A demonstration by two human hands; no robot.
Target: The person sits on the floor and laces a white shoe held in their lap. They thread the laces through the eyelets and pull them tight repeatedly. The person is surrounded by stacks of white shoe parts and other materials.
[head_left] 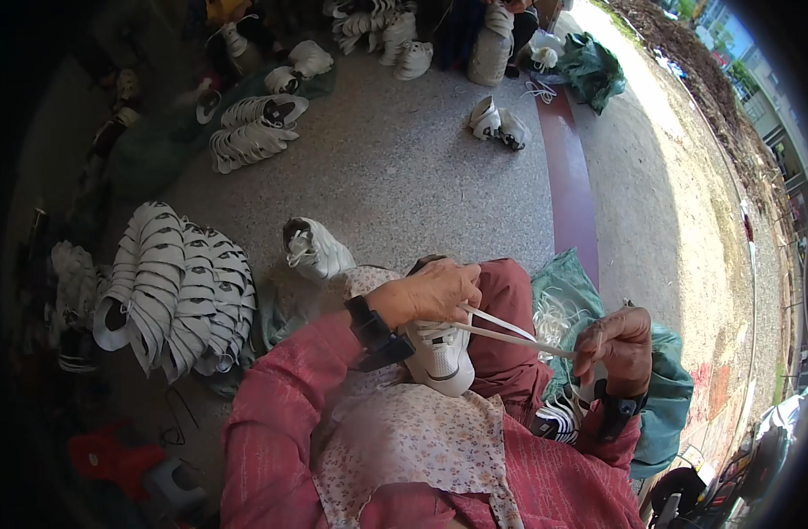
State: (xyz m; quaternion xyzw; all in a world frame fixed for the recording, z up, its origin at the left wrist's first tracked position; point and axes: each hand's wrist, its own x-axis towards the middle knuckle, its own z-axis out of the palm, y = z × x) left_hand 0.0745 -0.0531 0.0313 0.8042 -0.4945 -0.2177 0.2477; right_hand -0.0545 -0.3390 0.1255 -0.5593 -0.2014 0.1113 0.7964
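A white sneaker upper (445, 363) with a perforated toe rests on my lap, toe toward me. My left hand (435, 289) closes over its far part, and its fingertips are partly hidden. From beside those fingers a flat white shoelace (514, 335) runs rightward in two strands. My right hand (617, 348) pinches the far end of the lace, out to the right of my knee. Further loose white laces (555, 319) lie bunched on a green sack (664, 388) beside my right arm.
Nested stacks of white shoe uppers (179, 291) stand at my left, with another stack (256, 132) farther off. A single white shoe (316, 249) sits beyond my left knee, and a pair (499, 123) lies ahead on the speckled floor. Other people work at the far edge.
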